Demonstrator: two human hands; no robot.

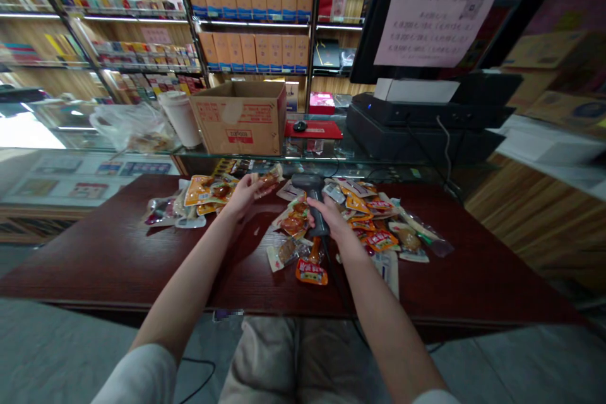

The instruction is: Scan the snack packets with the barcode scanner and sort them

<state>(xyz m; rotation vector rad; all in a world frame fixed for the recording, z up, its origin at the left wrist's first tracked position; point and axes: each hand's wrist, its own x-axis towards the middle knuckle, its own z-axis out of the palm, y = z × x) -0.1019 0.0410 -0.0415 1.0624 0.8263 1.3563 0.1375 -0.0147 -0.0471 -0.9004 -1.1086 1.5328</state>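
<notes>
My left hand [245,196] grips a small vacuum-packed snack [269,180], brown inside clear and orange wrapping, above the table's far side. In my right hand [326,216] is a dark grey barcode scanner [316,194], its head tilted toward the left and its cable running down toward me. Under and beside the scanner lie a drumstick packet [312,268] with a red-orange label and a clear snack packet [285,252]. Left of my left hand is a pile of orange snack packets [208,192]. A larger pile of mixed packets [372,221] spreads right of my right hand.
Behind the dark red table [189,265] runs a glass counter bearing an opened cardboard box [241,120], a white cup [180,118], a plastic bag [137,126] and a mouse [300,127]. A cash drawer [402,132] and a monitor with a paper notice [433,19] stand right.
</notes>
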